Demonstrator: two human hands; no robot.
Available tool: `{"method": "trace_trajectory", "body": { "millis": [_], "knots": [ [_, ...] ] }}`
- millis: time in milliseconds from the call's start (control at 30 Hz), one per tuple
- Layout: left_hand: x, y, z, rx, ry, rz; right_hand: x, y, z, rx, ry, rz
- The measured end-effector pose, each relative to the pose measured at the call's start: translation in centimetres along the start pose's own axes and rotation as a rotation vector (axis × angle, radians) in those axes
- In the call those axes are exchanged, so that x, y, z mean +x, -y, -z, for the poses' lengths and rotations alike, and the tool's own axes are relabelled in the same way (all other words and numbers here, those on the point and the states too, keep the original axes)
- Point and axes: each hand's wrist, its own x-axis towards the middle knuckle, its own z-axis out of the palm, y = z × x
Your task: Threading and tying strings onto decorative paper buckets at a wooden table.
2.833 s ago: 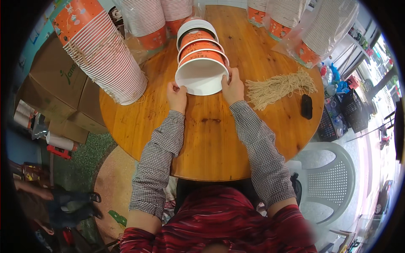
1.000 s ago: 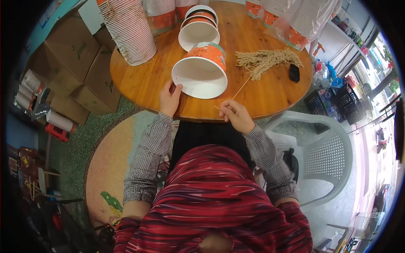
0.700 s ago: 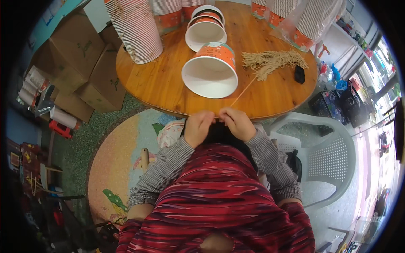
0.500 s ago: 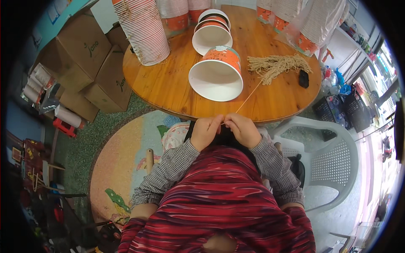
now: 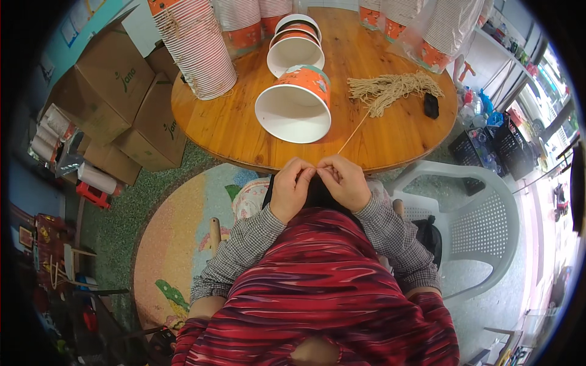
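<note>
At the near edge of the round wooden table, my left hand (image 5: pixel 292 188) and my right hand (image 5: pixel 345 182) meet with fingertips pinched together. Between them they grip the end of a thin tan string (image 5: pixel 354 132). From my fingers it runs up and right to a loose bundle of tan strings (image 5: pixel 390 91) on the tabletop. Just beyond my hands an orange and white paper bucket (image 5: pixel 294 113) lies on its side, its mouth toward me. More such buckets (image 5: pixel 296 53) lie behind it. What my fingertips form in the string is too small to make out.
A tall stack of paper buckets (image 5: pixel 194 55) stands at the table's (image 5: pixel 232 137) left, with bagged stacks (image 5: pixel 448 33) at the far right. Beside the string bundle sits a small black object (image 5: pixel 431 105). Cardboard boxes (image 5: pixel 113 73) are on the left; a grey plastic chair (image 5: pixel 479 238) stands right.
My hands have risen slightly and turned, the fingertips now touching at the string. The view has shifted a little, so the table and buckets appear further left.
</note>
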Motion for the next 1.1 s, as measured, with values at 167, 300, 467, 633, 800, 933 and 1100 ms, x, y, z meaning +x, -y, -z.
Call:
{"method": "trace_trajectory", "body": {
  "millis": [167, 300, 467, 633, 800, 933, 1100],
  "knots": [
    [0.1, -0.4, 0.4, -0.053, 0.019, -0.007, -0.2, 0.1, 0.1, 0.029, 0.015, -0.027],
    [0.3, -0.5, 0.7, -0.123, -0.036, 0.029, -0.3, 0.2, 0.1, 0.054, -0.026, -0.016],
    [0.5, 0.6, 1.1, -0.417, 0.024, 0.224, -0.4, 0.3, 0.4, 0.098, -0.058, -0.044],
    [-0.4, 1.5, 0.9, -0.315, 0.196, 0.231, -0.5, 1.1, 0.0, 0.068, 0.027, 0.048],
    [-0.2, 0.3, 0.6, -0.148, 0.075, 0.067, -0.5, 1.3, -0.1, 0.038, 0.034, 0.045],
    [0.0, -0.1, 0.6, -0.062, 0.020, -0.026, -0.5, 1.0, -0.1, 0.031, -0.005, 0.029],
    [0.0, -0.2, 0.6, -0.110, 0.039, 0.002, -0.4, 0.9, 0.1, 0.042, -0.040, -0.009]
  ]
}}
